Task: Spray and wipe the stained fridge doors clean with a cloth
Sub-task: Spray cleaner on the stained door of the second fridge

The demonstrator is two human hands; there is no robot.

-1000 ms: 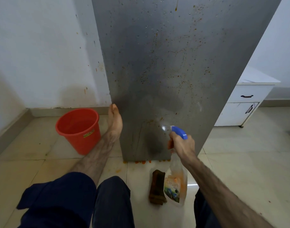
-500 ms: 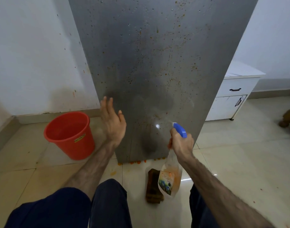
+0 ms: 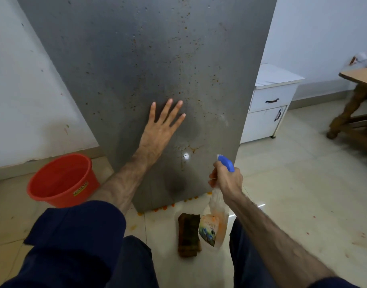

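Note:
The grey fridge door (image 3: 120, 59) fills the upper middle of the head view, speckled with orange-brown stains and a wet streak low down. My left hand (image 3: 160, 129) lies against the door with fingers straight and spread. My right hand (image 3: 226, 179) grips the neck of a clear spray bottle (image 3: 213, 225) with a blue trigger head, its nozzle pointing at the lower door. A folded dark brown cloth (image 3: 187, 233) lies on the floor tiles just left of the bottle, below the door's bottom edge.
A red bucket (image 3: 43, 183) stands on the floor at the left by the white wall. A white cabinet (image 3: 270, 104) sits right of the fridge and a wooden table (image 3: 357, 96) at far right. Orange drips dot the floor under the door. My knees fill the bottom.
My left hand has moved from the door's left edge up and rightward onto the door face, fingers now spread. The right hand keeps its hold on the bottle. The view shifted left.

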